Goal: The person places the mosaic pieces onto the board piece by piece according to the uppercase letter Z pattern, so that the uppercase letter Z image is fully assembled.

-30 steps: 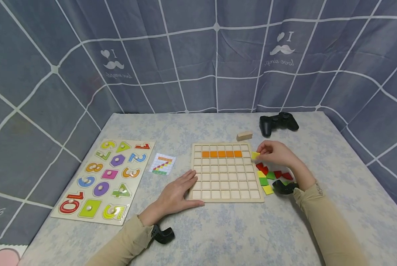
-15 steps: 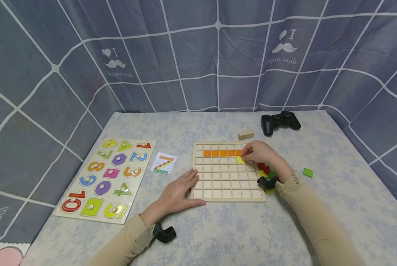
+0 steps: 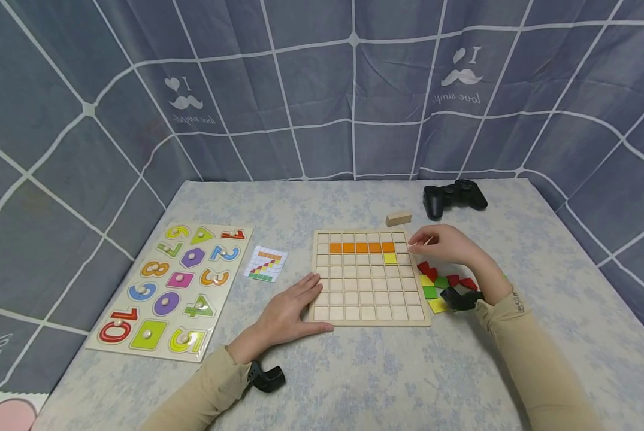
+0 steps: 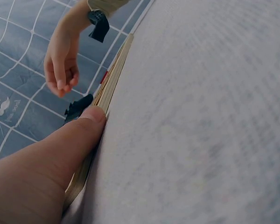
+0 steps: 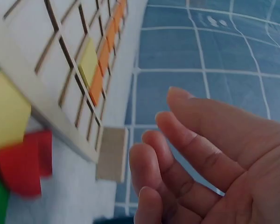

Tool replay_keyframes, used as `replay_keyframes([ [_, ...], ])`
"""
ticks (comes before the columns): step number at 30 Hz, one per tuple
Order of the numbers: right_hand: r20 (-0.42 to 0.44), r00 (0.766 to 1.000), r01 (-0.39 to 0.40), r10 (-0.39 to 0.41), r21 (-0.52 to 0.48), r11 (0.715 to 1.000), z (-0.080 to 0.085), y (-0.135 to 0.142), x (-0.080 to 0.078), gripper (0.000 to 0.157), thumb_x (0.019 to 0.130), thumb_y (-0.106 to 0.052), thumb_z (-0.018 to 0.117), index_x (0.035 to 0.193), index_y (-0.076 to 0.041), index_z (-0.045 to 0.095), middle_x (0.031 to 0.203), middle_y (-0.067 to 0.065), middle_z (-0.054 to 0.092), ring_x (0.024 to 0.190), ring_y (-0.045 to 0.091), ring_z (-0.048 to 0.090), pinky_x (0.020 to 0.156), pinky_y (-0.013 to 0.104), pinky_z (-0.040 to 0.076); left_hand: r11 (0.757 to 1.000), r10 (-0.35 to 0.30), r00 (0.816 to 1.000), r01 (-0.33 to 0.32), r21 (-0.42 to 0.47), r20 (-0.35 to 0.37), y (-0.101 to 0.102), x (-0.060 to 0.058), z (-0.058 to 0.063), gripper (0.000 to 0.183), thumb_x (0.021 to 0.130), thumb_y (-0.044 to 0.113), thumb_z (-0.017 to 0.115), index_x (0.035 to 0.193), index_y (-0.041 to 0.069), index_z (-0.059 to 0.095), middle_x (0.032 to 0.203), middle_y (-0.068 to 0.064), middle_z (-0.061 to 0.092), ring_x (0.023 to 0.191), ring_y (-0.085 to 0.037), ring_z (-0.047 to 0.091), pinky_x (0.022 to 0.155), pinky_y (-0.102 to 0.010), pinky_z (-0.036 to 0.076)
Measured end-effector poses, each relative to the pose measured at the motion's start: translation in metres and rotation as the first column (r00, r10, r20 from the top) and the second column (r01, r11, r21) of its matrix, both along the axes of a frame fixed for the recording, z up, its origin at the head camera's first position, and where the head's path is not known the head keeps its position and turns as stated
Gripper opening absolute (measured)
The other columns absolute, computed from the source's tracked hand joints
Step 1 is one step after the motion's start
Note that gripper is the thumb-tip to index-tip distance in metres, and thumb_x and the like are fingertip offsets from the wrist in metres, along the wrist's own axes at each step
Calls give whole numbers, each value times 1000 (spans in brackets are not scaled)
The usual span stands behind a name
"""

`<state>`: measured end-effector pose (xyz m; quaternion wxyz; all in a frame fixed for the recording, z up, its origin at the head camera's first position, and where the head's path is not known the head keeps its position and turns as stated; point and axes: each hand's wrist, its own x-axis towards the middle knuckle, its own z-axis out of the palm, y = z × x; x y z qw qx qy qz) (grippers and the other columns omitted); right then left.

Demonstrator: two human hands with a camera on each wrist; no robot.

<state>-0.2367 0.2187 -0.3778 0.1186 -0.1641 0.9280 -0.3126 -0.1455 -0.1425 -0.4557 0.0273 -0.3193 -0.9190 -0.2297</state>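
the left hand (image 3: 285, 311) rests flat at the left side of a wooden grid board (image 3: 359, 297), fingers straight and reaching its rim, thumb set apart along the near edge; the left wrist view shows that thumb against the board's side. the right hand (image 3: 451, 244) hovers just over the board's far right corner, fingers loosely bent, with thumb and fingertips slightly apart in the right wrist view.

in the second row from the far edge lie five orange tiles (image 3: 362, 248), side by side. one yellow tile (image 3: 390, 258) sits in the row below, directly under the rightmost orange one.

close to the board's right edge lie loose red tiles (image 3: 453, 281), green tiles (image 3: 430, 292) and more yellow ones; the black wrist camera (image 3: 460, 299) covers part of them, so i can't count them surely.

a small wooden block (image 3: 399, 219) is just beyond the board's far edge, and a black game controller (image 3: 454, 200) lies near it. left of the board is a printed pattern card (image 3: 266, 264), then a number puzzle board (image 3: 207, 323). all lie on a pale patterned cloth (image 3: 354, 383), with a blue-grey checked curtain (image 3: 322, 90) behind.
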Motion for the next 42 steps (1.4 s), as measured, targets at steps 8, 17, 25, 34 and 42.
replay_keyframes([
  [8, 14, 1000, 20, -19, -45, 999, -2, 25, 13, 34, 89, -28, 66, 111, -2, 66, 96, 6, 64, 79, 19, 56, 70, 33, 48, 1000, -3, 1000, 3, 0, -17, 0, -1, -1, 87, 77, 60, 66, 138, 0, 46, 147, -13, 36, 137, -21, 29, 105, -40, 35],
  [17, 100, 995, 4, 5, -87, 996, -19, 38, 13, 35, 83, -22, 72, 109, 0, 64, 99, 10, 63, 79, 20, 58, 66, 32, 50, 1000, -3, 1000, 3, 0, -11, 0, -1, -1, 87, 78, 61, 65, 138, 0, 46, 147, -13, 35, 138, -21, 28, 105, -41, 35],
  [25, 167, 986, -4, 26, -128, 992, -31, 45, 9, 36, 81, -23, 75, 105, -1, 63, 100, 11, 61, 79, 20, 58, 63, 32, 50, 1000, 2, 1000, -2, 4, -9, 0, 0, -1, 87, 78, 60, 65, 138, 0, 46, 147, -12, 36, 137, -22, 29, 105, -42, 35],
  [34, 189, 980, -27, 56, -150, 988, -37, 44, 8, 39, 78, -20, 77, 106, 2, 62, 100, 12, 60, 81, 21, 58, 67, 33, 51, 1000, 4, 1000, -4, -4, -19, 1, -1, -1, 88, 77, 61, 65, 137, 0, 46, 147, -12, 36, 137, -21, 29, 105, -41, 35],
  [42, 221, 975, 1, 33, -152, 988, -36, 43, 7, 38, 78, -18, 77, 104, 4, 61, 95, 10, 61, 81, 21, 56, 68, 30, 50, 1000, 1, 1000, -1, -1, -17, 0, 0, -1, 87, 77, 60, 66, 137, 0, 47, 147, -13, 36, 137, -21, 29, 105, -40, 35],
])
